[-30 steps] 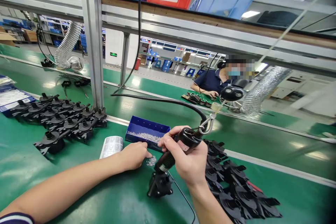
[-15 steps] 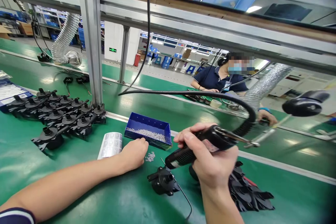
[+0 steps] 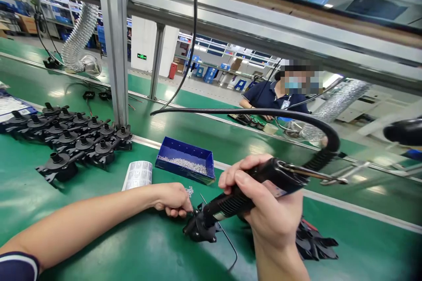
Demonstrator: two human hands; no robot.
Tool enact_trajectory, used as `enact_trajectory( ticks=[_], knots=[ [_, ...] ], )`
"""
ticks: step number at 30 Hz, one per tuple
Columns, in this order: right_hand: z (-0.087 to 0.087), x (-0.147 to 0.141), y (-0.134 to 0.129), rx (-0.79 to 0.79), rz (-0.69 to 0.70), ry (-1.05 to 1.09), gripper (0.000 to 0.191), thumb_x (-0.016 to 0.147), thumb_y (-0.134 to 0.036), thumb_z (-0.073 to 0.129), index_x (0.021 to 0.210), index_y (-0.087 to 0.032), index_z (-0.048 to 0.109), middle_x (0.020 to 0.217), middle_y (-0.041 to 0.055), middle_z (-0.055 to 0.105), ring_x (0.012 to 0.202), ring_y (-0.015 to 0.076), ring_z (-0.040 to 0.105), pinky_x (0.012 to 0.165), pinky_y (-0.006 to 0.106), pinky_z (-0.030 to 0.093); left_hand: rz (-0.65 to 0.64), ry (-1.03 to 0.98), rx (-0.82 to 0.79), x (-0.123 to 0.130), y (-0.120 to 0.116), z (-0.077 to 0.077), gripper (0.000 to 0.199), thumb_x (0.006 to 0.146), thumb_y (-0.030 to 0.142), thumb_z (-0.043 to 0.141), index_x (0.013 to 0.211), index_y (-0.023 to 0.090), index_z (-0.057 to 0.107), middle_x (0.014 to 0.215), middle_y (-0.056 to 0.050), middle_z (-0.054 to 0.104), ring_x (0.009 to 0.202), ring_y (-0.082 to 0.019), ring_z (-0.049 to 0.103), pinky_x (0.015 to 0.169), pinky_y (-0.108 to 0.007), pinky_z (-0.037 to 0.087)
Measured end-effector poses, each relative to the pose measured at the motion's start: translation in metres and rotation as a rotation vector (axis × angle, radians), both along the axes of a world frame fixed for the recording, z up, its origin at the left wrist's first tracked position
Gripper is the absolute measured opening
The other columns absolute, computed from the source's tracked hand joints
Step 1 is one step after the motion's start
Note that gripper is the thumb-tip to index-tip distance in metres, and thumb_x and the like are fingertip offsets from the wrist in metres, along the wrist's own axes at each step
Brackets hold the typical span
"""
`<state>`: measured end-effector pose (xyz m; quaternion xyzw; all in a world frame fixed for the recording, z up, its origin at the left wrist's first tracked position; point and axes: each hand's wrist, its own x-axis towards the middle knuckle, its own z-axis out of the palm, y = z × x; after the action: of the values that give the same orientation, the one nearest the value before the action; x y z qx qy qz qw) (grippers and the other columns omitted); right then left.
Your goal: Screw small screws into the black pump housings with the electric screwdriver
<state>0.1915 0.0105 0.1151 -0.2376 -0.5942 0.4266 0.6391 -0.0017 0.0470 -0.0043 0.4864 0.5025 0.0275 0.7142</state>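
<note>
My right hand (image 3: 275, 210) is wrapped around a black corded electric screwdriver (image 3: 231, 204), tilted with its front end down to the left. That end overlaps a black round plastic housing (image 3: 199, 228) with a thin cable, lying on the green mat. My left hand (image 3: 174, 199) is closed, its fingertips pinched at the left edge of the housing. What the pinch holds, if anything, is hidden. Just behind this hand lies a small pile of tiny metal nuts (image 3: 189, 191). A blue bin (image 3: 184, 175) of similar small metal parts stands farther back.
Rows of black housings (image 3: 84, 142) stand at left, near a metal post (image 3: 114, 52). A roll of labels (image 3: 138, 174) lies beside my left forearm. More black parts (image 3: 316, 241) lie at right. The screwdriver's cord (image 3: 250, 111) arches overhead. A co-worker (image 3: 277, 94) sits across the bench.
My left hand has moved from beside the nut pile toward me, to the housing's edge. The screwdriver's front end has come down over the housing. The view has shifted slightly.
</note>
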Motion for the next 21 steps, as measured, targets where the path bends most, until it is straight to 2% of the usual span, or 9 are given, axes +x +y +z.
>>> enact_trajectory(
  ticks=[5,9,11,13,16,18,21],
  knots=[
    [-0.006,-0.004,0.005,0.012,0.057,-0.052,0.011,0.101,-0.021,0.087,0.103,-0.023,0.077,0.075,0.0007,0.075,0.065,0.0196,0.076,0.056,0.027,0.063,-0.011,-0.057,-0.097,0.001,0.000,-0.004,0.015,0.083,0.024,0.074,0.077,0.021,0.061,0.056,0.005,0.054,0.035,-0.007,0.036,0.035,-0.015,0.021],
    [-0.006,-0.003,0.005,0.016,0.056,-0.054,0.011,0.102,-0.020,0.087,0.104,-0.024,0.076,0.077,0.0006,0.075,0.067,0.0191,0.076,0.058,0.026,0.064,-0.015,-0.100,-0.117,-0.006,0.005,0.005,0.009,0.081,0.023,0.076,0.087,0.019,0.071,0.055,0.006,0.054,0.035,-0.007,0.033,0.033,-0.015,0.022],
    [-0.006,-0.002,0.005,0.025,0.065,-0.062,0.011,0.103,-0.020,0.086,0.104,-0.023,0.076,0.077,0.0008,0.075,0.066,0.0195,0.076,0.057,0.026,0.063,-0.023,-0.115,-0.097,-0.011,0.007,0.009,0.015,0.079,0.024,0.083,0.090,0.017,0.076,0.058,0.005,0.058,0.036,-0.007,0.038,0.033,-0.014,0.025],
    [-0.007,-0.002,0.005,0.024,0.066,-0.068,0.010,0.103,-0.020,0.086,0.104,-0.023,0.076,0.076,0.0012,0.075,0.065,0.0200,0.076,0.055,0.026,0.063,-0.035,-0.151,-0.080,-0.012,0.006,0.007,0.027,0.074,0.028,0.096,0.089,0.016,0.078,0.065,0.002,0.067,0.044,-0.010,0.055,0.036,-0.015,0.040],
    [-0.008,-0.002,0.007,0.018,0.070,-0.065,0.010,0.103,-0.021,0.086,0.104,-0.022,0.076,0.075,0.0016,0.075,0.064,0.0202,0.076,0.056,0.027,0.063,-0.040,-0.264,-0.088,-0.005,0.001,-0.010,0.053,0.054,0.040,0.114,0.084,0.016,0.077,0.074,-0.003,0.076,0.062,-0.017,0.073,0.054,-0.026,0.067],
    [-0.008,-0.003,0.009,0.014,0.076,-0.059,0.010,0.102,-0.021,0.086,0.104,-0.022,0.077,0.074,0.0013,0.075,0.064,0.0197,0.075,0.056,0.027,0.064,-0.032,-0.333,-0.090,0.001,-0.003,-0.026,0.059,0.047,0.046,0.117,0.079,0.014,0.078,0.073,-0.007,0.078,0.066,-0.020,0.077,0.061,-0.031,0.072],
    [-0.006,-0.006,0.008,0.013,0.071,-0.028,0.009,0.101,-0.020,0.086,0.101,-0.022,0.077,0.073,0.0010,0.075,0.063,0.0189,0.075,0.057,0.026,0.064,-0.024,-0.347,-0.078,0.006,-0.007,-0.041,0.055,0.050,0.048,0.114,0.073,0.012,0.079,0.071,-0.011,0.079,0.070,-0.024,0.080,0.062,-0.031,0.074]
  ],
)
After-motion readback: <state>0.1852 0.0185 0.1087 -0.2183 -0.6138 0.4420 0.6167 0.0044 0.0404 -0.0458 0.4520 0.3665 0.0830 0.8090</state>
